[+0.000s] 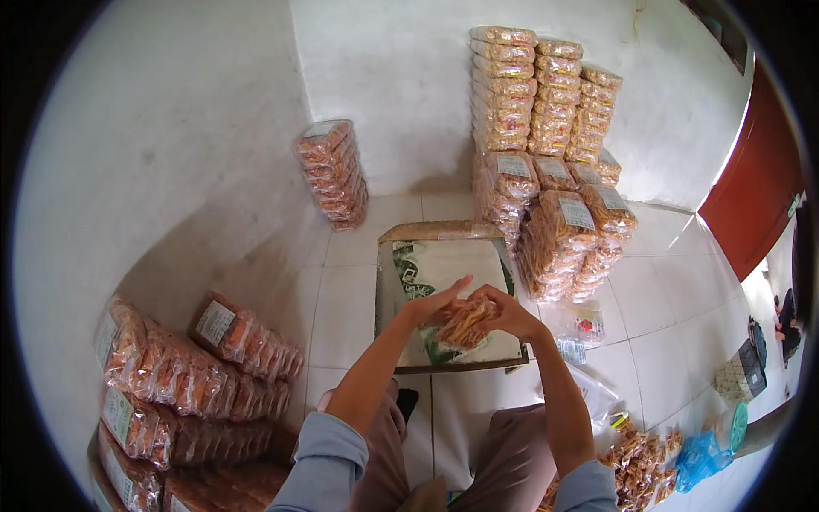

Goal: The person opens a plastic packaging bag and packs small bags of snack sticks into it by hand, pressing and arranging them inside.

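A small clear plastic bag of golden-brown snack sticks [463, 328] is between my two hands, above a low table [445, 253] covered with a white and green printed sheet. My right hand [505, 314] closes round the bag's right side and upper end. On the left side, my left hand [438, 305] grips the bag with its thumb pointing up. The fingertips of my left hand are partly hidden behind the bag.
Packed snack bags [563, 220] stand in tall stacks beyond the table. Reddish snack packs [333, 173] are stacked by the wall, with more packs [171, 367] at left. Loose snack bags [636, 465], a blue plastic bag [703, 461] and clear plastic packaging [580, 322] lie on the right.
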`<state>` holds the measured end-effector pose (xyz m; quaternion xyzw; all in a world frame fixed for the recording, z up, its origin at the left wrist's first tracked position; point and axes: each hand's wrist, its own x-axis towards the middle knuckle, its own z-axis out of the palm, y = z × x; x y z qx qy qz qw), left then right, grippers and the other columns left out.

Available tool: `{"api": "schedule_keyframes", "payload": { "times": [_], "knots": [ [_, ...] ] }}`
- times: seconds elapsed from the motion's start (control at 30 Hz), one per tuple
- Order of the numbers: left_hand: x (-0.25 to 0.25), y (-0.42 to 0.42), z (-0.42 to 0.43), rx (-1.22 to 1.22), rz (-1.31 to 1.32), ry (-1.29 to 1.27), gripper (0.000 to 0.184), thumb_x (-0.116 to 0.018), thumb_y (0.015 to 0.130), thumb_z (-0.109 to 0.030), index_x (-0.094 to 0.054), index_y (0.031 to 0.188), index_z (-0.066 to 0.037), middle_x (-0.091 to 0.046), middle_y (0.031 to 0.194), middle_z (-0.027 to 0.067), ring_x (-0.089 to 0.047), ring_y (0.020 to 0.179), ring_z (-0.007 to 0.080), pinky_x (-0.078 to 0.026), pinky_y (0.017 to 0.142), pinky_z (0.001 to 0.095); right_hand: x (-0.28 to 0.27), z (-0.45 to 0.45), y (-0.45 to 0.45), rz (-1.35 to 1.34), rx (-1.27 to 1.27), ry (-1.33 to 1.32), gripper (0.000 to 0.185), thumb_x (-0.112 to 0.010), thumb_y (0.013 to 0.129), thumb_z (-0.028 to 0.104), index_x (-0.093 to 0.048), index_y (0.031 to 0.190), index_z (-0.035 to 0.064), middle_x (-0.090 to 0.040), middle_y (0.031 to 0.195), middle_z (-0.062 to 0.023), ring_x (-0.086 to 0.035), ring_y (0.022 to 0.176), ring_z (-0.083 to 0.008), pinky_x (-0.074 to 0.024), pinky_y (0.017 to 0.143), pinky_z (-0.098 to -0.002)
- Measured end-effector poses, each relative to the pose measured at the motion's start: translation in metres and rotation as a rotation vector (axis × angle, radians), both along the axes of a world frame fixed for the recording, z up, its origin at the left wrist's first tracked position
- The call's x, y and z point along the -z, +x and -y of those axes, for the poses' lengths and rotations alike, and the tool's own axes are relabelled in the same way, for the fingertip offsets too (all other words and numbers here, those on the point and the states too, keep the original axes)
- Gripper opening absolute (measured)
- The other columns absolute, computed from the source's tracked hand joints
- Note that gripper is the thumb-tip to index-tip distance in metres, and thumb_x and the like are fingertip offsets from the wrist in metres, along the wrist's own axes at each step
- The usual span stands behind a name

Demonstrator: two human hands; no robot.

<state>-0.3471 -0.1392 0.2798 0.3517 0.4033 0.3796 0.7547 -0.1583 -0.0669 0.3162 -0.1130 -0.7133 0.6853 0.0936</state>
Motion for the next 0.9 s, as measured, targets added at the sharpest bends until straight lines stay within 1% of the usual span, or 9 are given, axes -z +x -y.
{"api": "schedule_keyframes", "payload": {
  "times": [0.13, 0.27, 0.37, 0.43, 0.47, 0.53, 0.63, 0.7, 0.9],
  "knots": [
    [-0.005, -0.010, 0.003, -0.293, 0.260, 0.013, 0.101, -0.045, 0.067, -0.075, -0.003, 0.140, -0.019, -0.018, 0.139, 0.0124, -0.038, 0.119, 0.0322, -0.034, 0.094, 0.0509, 0.006, -0.012, 0.006, -0.133, 0.158, 0.126, 0.040, -0.068, 0.069, -0.002, -0.046, 0.100, 0.0073, -0.048, 0.097, 0.0002, -0.051, 0.095, -0.0111, -0.0446, 0.081, -0.0247],
    [-0.007, 0.028, 0.007, -0.589, 0.410, -0.280, 0.105, -0.045, 0.063, -0.079, -0.005, 0.139, -0.019, -0.016, 0.139, 0.0130, -0.035, 0.118, 0.0444, -0.033, 0.086, 0.0656, 0.016, -0.017, -0.001, -0.300, 0.499, 0.080, 0.042, -0.067, 0.067, -0.005, -0.046, 0.102, 0.0053, -0.050, 0.099, -0.0030, -0.052, 0.091, -0.0124, -0.0468, 0.075, -0.0235],
    [-0.025, 0.051, 0.005, -0.690, 0.601, -0.456, 0.099, -0.046, 0.067, -0.075, -0.007, 0.138, -0.018, -0.028, 0.133, 0.0126, -0.043, 0.113, 0.0398, -0.036, 0.087, 0.0612, 0.015, 0.001, -0.013, -0.369, 0.698, 0.666, 0.040, -0.070, 0.062, -0.003, -0.049, 0.095, 0.0054, -0.047, 0.099, -0.0092, -0.050, 0.096, -0.0227, -0.0459, 0.075, -0.0295],
    [0.005, 0.041, -0.011, -0.430, 0.833, -0.028, 0.084, -0.049, 0.074, -0.066, -0.018, 0.134, -0.015, -0.043, 0.120, 0.0107, -0.053, 0.102, 0.0307, -0.045, 0.084, 0.0504, 0.015, 0.015, -0.024, -0.345, 0.703, 0.753, 0.041, -0.070, 0.062, -0.003, -0.049, 0.096, 0.0060, -0.046, 0.101, -0.0103, -0.047, 0.099, -0.0246, -0.0445, 0.078, -0.0314],
    [0.011, 0.040, -0.015, -0.431, 0.835, -0.027, 0.084, -0.049, 0.074, -0.066, -0.018, 0.134, -0.015, -0.043, 0.120, 0.0107, -0.053, 0.102, 0.0307, -0.045, 0.084, 0.0504, 0.015, 0.020, -0.028, -0.317, 0.705, 0.837, 0.043, -0.070, 0.061, -0.002, -0.049, 0.096, 0.0066, -0.045, 0.102, -0.0114, -0.045, 0.102, -0.0264, -0.0431, 0.081, -0.0334],
    [0.002, 0.040, -0.014, -0.859, 0.365, 0.016, 0.062, -0.051, 0.080, -0.055, -0.034, 0.121, -0.012, -0.051, 0.106, 0.0078, -0.058, 0.091, 0.0220, -0.052, 0.077, 0.0372, 0.011, 0.028, -0.030, -0.305, 0.641, 0.774, 0.045, -0.072, 0.064, 0.006, -0.049, 0.102, 0.0068, -0.042, 0.106, -0.0130, -0.042, 0.105, -0.0280, -0.0397, 0.087, -0.0353],
    [-0.010, 0.035, -0.005, -0.960, 0.310, 0.102, 0.048, -0.052, 0.082, -0.050, -0.043, 0.107, -0.011, -0.052, 0.102, 0.0066, -0.059, 0.088, 0.0186, -0.054, 0.070, 0.0315, 0.010, 0.031, -0.033, -0.331, 0.569, 0.798, 0.046, -0.069, 0.072, 0.017, -0.045, 0.110, 0.0064, -0.041, 0.108, -0.0123, -0.042, 0.105, -0.0264, -0.0400, 0.087, -0.0344],
    [-0.015, 0.031, -0.001, -0.945, 0.238, 0.167, 0.045, -0.051, 0.083, -0.049, -0.043, 0.106, -0.011, -0.052, 0.099, 0.0057, -0.059, 0.087, 0.0171, -0.054, 0.069, 0.0314, 0.010, 0.022, -0.029, -0.297, 0.541, 0.060, 0.041, -0.061, 0.082, 0.026, -0.044, 0.113, 0.0057, -0.044, 0.105, -0.0075, -0.045, 0.102, -0.0202, -0.0360, 0.089, -0.0299],
    [-0.013, 0.033, 0.001, -0.833, 0.046, 0.282, 0.037, -0.050, 0.087, -0.042, -0.045, 0.107, -0.012, -0.052, 0.091, 0.0025, -0.057, 0.079, 0.0117, -0.050, 0.056, 0.0259, 0.023, 0.027, -0.037, -0.174, 0.678, 0.125, 0.033, -0.053, 0.088, 0.024, -0.040, 0.113, 0.0064, -0.045, 0.108, -0.0050, -0.046, 0.096, -0.0119, -0.0386, 0.081, -0.0249]
  ]
}}
